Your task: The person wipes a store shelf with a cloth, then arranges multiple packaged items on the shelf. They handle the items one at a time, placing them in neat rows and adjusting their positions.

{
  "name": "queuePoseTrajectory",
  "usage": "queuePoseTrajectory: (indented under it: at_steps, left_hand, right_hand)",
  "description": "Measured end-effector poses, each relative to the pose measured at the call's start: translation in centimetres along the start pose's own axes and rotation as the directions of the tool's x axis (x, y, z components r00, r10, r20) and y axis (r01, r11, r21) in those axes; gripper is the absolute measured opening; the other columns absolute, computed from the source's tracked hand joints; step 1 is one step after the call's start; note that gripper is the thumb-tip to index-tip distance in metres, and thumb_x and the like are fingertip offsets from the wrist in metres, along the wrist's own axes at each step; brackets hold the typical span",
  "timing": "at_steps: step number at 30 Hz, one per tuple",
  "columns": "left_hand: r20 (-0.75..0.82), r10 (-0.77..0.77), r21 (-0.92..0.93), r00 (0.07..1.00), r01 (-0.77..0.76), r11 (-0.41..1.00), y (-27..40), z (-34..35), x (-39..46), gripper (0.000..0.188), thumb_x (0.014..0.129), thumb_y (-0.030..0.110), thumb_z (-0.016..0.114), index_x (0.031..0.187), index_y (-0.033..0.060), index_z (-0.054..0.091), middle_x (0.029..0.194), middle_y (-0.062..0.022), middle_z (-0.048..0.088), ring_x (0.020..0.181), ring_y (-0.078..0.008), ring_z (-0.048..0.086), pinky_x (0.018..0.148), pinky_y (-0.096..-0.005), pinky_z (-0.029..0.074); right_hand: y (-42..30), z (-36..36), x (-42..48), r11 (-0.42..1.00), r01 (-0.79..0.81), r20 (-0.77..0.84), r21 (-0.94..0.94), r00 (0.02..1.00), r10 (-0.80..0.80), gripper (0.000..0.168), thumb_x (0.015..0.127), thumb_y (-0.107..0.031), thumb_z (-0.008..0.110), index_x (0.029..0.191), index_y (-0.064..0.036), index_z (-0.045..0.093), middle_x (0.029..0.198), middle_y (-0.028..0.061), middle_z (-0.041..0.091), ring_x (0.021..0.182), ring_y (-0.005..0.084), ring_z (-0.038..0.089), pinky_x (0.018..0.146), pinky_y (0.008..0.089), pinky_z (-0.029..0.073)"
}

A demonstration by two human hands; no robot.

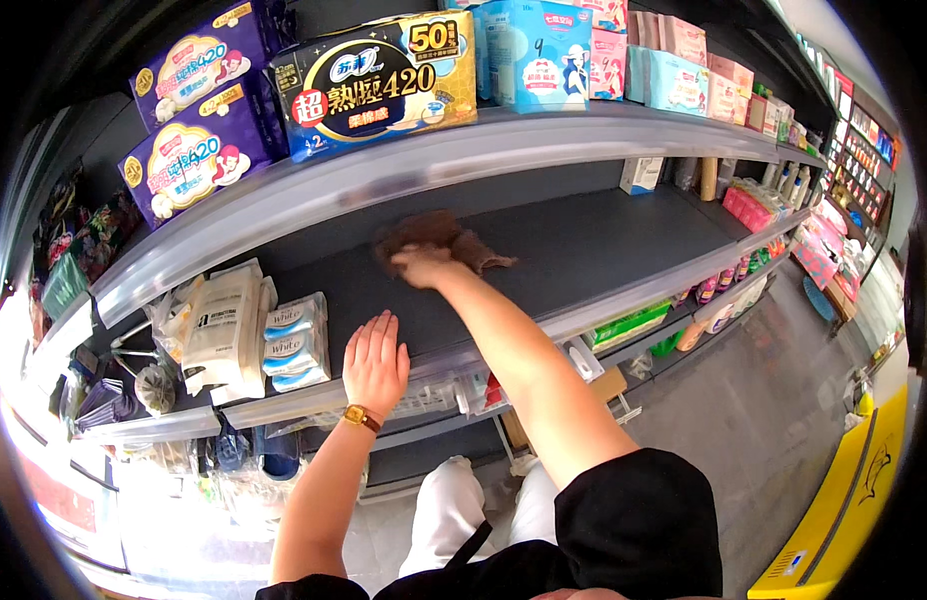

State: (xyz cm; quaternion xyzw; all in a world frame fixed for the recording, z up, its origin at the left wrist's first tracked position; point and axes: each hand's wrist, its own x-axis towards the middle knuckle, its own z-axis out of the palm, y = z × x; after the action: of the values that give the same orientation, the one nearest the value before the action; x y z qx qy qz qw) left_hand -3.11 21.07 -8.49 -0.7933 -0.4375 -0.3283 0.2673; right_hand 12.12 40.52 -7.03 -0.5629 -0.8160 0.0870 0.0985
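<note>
My right hand [422, 264] presses a brown cloth [478, 251] onto the dark shelf board [598, 232], near its back panel. The hand and part of the cloth are blurred. My left hand [376, 360], with a watch [361, 417] on the wrist, rests flat at the shelf's front edge with its fingers pointing inward, holding nothing. Just left of it stand stacked white soap packs [295, 341], a short gap away from the fingers. Beside those are packs of paper towels [223, 330] in pale wrapping.
Overhead, a shelf with a clear front strip [463, 150] carries purple pad packs [190, 161], a black-and-gold pack [373, 79] and blue boxes [538, 56]. A small white box [641, 175] stands at the right rear. Lower shelves hold a green pack [628, 326]. A yellow case [846, 495] is at right.
</note>
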Motion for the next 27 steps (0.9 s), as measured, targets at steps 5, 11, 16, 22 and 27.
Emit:
queuePoseTrajectory:
  at_steps: [5,11,16,22,27]
  left_hand:
    - [-0.053,-0.05,-0.047,0.997,0.047,0.998,-0.9,0.0,-1.0,0.041,0.088,0.018,0.055,0.125,0.0006,0.049,0.131,-0.0117,0.051,0.117,-0.0304,0.05,0.102,-0.0432,0.038]
    - [-0.064,-0.04,-0.02,0.997,0.039,0.999,-0.5,0.1,-0.9,0.038,0.089,0.019,0.054,0.124,0.0017,0.051,0.13,-0.0107,0.053,0.118,-0.029,0.051,0.102,-0.0414,0.038]
    - [-0.07,-0.031,0.011,0.997,0.031,0.999,-0.1,0.0,-0.5,0.04,0.086,0.02,0.056,0.122,0.0034,0.053,0.127,-0.0089,0.055,0.116,-0.027,0.052,0.102,-0.0404,0.039]
    - [-0.042,-0.021,0.028,0.999,0.023,0.999,-0.3,0.2,-0.6,0.038,0.087,0.019,0.055,0.122,0.0034,0.054,0.127,-0.0085,0.055,0.116,-0.0271,0.052,0.102,-0.0402,0.038]
    - [0.002,-0.011,0.048,1.0,0.011,0.999,-0.4,0.4,-0.6,0.038,0.087,0.015,0.054,0.123,0.0025,0.053,0.127,-0.01,0.055,0.116,-0.0296,0.052,0.102,-0.042,0.038]
  right_hand:
    - [-1.6,0.2,-7.6,0.689,0.685,-0.129,0.236,0.725,-0.676,0.03,0.082,-0.011,0.059,0.112,-0.006,0.064,0.114,0.0121,0.062,0.109,0.0336,0.058,0.092,0.0404,0.047]
    - [9.7,-10.0,-20.8,0.98,-0.117,0.069,0.163,0.992,0.107,0.033,0.086,-0.024,0.055,0.11,-0.006,0.067,0.105,0.017,0.068,0.1,0.0311,0.064,0.087,0.0398,0.05]
    - [9.0,-9.0,-26.1,0.999,0.015,-0.581,-0.04,0.813,-0.036,0.029,0.081,-0.021,0.059,0.105,-0.007,0.067,0.115,0.0154,0.061,0.101,0.0355,0.06,0.086,0.0444,0.05]
    - [2.6,-0.3,-26.2,0.989,0.078,-0.628,-0.129,0.765,-0.142,0.047,0.074,-0.013,0.07,0.12,-0.013,0.06,0.128,0.0072,0.052,0.116,0.0285,0.048,0.09,0.0431,0.042]
    - [10.2,0.3,-26.5,0.994,0.086,-0.689,-0.066,0.717,-0.107,0.045,0.074,-0.014,0.07,0.118,-0.013,0.061,0.126,0.0065,0.054,0.115,0.0282,0.048,0.088,0.0423,0.041]
